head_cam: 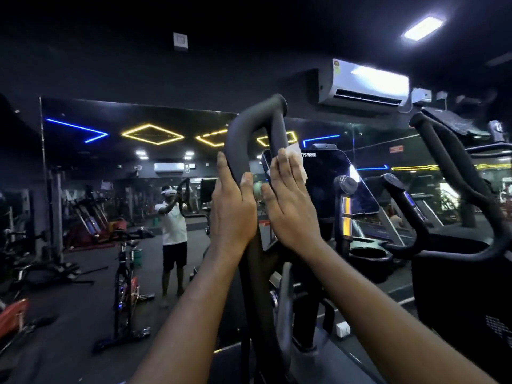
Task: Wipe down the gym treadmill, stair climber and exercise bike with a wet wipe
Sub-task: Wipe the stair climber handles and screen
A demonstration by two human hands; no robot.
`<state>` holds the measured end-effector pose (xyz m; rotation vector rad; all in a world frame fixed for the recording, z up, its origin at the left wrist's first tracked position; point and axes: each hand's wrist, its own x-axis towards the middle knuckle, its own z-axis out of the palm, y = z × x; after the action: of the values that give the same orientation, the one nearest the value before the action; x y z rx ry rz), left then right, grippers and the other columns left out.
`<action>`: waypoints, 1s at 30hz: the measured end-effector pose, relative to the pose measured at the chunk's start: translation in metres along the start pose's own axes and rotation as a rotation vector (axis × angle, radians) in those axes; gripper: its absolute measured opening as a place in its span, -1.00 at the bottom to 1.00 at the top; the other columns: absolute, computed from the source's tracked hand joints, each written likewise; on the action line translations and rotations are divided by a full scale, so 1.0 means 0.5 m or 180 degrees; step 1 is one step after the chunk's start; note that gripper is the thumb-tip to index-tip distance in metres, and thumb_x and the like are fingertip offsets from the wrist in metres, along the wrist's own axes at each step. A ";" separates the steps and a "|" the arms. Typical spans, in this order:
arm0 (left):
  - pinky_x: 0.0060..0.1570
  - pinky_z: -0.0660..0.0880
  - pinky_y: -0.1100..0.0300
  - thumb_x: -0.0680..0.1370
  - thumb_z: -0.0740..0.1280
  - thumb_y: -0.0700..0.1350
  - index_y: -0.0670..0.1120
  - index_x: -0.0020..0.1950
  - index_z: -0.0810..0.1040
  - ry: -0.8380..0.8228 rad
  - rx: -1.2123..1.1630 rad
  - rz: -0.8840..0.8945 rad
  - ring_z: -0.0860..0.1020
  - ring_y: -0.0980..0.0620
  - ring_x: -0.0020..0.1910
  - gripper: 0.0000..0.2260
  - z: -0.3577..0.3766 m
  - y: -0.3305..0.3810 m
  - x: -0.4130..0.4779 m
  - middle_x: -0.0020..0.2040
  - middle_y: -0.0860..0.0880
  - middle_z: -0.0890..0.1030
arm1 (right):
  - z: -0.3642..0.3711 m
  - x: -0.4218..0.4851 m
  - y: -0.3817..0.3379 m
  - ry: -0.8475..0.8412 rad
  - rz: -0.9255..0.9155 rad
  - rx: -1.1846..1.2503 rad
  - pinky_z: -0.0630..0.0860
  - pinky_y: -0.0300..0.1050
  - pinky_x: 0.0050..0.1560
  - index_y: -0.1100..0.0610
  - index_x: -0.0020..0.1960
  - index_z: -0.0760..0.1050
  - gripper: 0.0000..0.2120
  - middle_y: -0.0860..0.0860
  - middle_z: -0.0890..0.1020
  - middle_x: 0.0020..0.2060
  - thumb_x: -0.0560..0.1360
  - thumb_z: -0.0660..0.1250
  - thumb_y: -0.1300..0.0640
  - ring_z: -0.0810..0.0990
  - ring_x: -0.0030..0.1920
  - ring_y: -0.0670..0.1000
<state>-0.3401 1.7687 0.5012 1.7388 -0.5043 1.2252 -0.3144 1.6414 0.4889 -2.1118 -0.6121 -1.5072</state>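
Our left hand [231, 209] wraps its fingers round the left side of the black looped handlebar [238, 134]. Our right hand [291, 209], fingers flat, presses the white wet wipe [298, 159] against the loop's right bar, console screen [332, 184] just behind.

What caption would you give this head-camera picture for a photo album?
Left hand grips a looped black handlebar while the right hand presses a white wipe against it.

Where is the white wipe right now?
In the head view, the wet wipe is just right of centre, under the right hand's fingers against the looped handlebar, in front of the dark console screen.
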 end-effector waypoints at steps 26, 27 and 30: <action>-0.05 0.57 -0.04 0.69 0.15 0.06 0.01 0.48 0.23 0.0087 0.0245 0.0274 0.56 -0.09 0.02 -0.63 -0.003 0.036 0.141 0.13 -0.12 0.51 | -0.031 0.185 -0.028 0.1281 0.0678 0.0433 0.30 -0.47 0.21 0.19 0.49 0.43 -0.53 0.16 0.61 0.31 0.58 0.25 0.32 0.60 0.26 0.10; -0.05 0.58 -0.04 0.69 0.15 0.06 0.03 0.48 0.22 0.0095 0.0220 0.0267 0.57 -0.08 0.01 -0.63 -0.002 0.032 0.138 0.13 -0.12 0.52 | -0.039 0.197 -0.031 0.1558 0.0800 0.0489 0.27 -0.55 0.16 0.19 0.39 0.54 -0.57 0.16 0.68 0.19 0.55 0.25 0.36 0.65 0.18 0.11; -0.12 0.61 -0.04 0.69 0.15 0.07 0.08 0.45 0.21 0.0058 0.0037 0.0268 0.60 -0.06 -0.05 -0.66 -0.001 0.029 0.140 0.10 -0.11 0.54 | -0.075 0.277 -0.040 0.1969 0.0754 0.0635 0.40 -0.41 0.20 0.16 0.28 0.63 -0.58 0.13 0.71 0.12 0.52 0.20 0.40 0.66 0.15 0.08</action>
<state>-0.3219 1.7737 0.5702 1.7297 -0.5655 1.3044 -0.3131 1.6464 0.6336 -1.3997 -0.2566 -1.7506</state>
